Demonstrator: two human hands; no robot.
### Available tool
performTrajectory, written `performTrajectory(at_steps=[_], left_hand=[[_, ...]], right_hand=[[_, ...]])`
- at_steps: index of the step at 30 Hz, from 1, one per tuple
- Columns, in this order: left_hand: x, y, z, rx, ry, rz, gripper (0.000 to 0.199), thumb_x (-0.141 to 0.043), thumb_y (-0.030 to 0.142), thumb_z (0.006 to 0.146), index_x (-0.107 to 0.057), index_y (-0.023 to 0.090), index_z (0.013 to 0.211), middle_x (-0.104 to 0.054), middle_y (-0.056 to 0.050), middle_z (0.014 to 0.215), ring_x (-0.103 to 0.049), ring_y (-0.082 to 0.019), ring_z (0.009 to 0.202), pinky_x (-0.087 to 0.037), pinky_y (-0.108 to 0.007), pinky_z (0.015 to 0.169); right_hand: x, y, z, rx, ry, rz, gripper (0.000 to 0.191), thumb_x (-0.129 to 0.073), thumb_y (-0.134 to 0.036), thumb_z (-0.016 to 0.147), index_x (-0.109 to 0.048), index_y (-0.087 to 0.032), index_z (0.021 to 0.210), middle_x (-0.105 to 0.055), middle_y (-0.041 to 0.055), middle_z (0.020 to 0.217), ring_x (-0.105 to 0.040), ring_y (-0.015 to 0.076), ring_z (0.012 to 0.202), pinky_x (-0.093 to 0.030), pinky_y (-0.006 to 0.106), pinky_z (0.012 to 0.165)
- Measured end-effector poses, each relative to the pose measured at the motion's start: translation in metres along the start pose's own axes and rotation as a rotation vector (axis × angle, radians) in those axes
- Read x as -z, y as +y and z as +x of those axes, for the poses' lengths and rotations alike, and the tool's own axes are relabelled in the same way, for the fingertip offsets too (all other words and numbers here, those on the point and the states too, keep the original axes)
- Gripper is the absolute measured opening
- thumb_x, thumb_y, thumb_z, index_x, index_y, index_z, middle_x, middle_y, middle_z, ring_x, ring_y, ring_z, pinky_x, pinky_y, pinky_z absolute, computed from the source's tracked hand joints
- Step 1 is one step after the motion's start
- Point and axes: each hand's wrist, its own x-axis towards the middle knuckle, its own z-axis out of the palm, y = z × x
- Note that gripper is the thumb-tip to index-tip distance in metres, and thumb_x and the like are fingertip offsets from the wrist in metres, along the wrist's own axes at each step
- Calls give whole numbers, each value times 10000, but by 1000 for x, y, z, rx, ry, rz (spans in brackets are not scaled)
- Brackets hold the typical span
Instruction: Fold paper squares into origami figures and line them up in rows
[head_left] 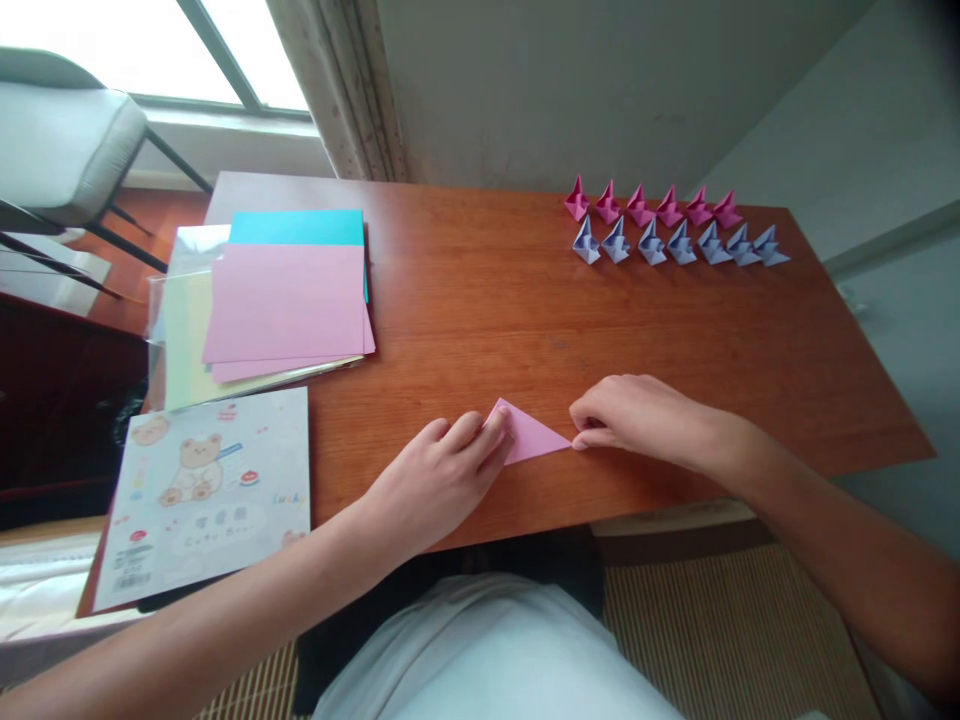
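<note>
A small pink sheet of origami paper [531, 438], folded into a triangle, lies near the front edge of the wooden table. My left hand [450, 470] covers its left part, with the fingers bent and pressed together on the paper; the thumb is hidden. At the sharp right corner, my right hand [622, 415] is closed in a pinch, thumb and forefinger at the tip. The paper's left end is out of sight under my left fingers.
On the wooden table [465, 290], pink paper sheets [289, 300] lie over yellow and blue ones at left. Nearer me is a pad with a bear picture [217, 490]. Several folded magenta figures [640, 206] and pale blue figures [652, 243] stand in two rows at the back right.
</note>
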Motion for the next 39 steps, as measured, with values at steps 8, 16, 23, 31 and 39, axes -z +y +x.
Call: performTrajectory(at_steps=[8, 16, 23, 31, 39], left_hand=[[2, -6, 4, 29, -17, -158, 444, -505, 152, 950, -589, 147, 1386, -525, -105, 1511, -575, -267, 1114, -528, -380, 893], [7, 0, 13, 117, -2, -306, 300, -509, 157, 950, -681, 164, 1196, -524, -140, 1489, -598, -267, 1110, -548, -409, 942], [1, 5, 14, 243, 134, -386, 446, -559, 263, 967, -552, 165, 1403, -499, -152, 1510, -528, -315, 1258, -515, -469, 1042], [6, 8, 21, 315, 171, -440, 562, -643, 395, 938, -511, 170, 1436, -527, -163, 1496, -561, -338, 1281, -536, -491, 1018], [12, 5, 21, 426, 348, -949, 517, -697, 357, 896, -564, 206, 1372, -632, -128, 1365, -635, -273, 1224, -543, -421, 1028]], right_hand=[[-24, -5, -9, 7, 308, 289, 156, -645, -322, 913, -706, -233, 802, -729, 18, 833, -636, 178, 745, -366, 291, 643], [-71, -39, -6, -98, 594, 267, 158, -729, -264, 851, -579, -218, 831, -635, 43, 888, -588, 223, 832, -440, 342, 770], [-80, -44, -9, -105, 684, 607, 148, -622, -203, 915, -518, -231, 814, -629, 3, 811, -585, 183, 750, -431, 307, 681], [-65, -56, -18, 21, 915, 777, 85, -566, -219, 945, -605, -242, 872, -688, 11, 828, -638, 181, 782, -500, 312, 752], [-62, -65, -20, 50, 994, 1125, 324, -648, -381, 934, -590, -280, 1237, -678, 58, 1112, -656, 207, 981, -557, 361, 892]])
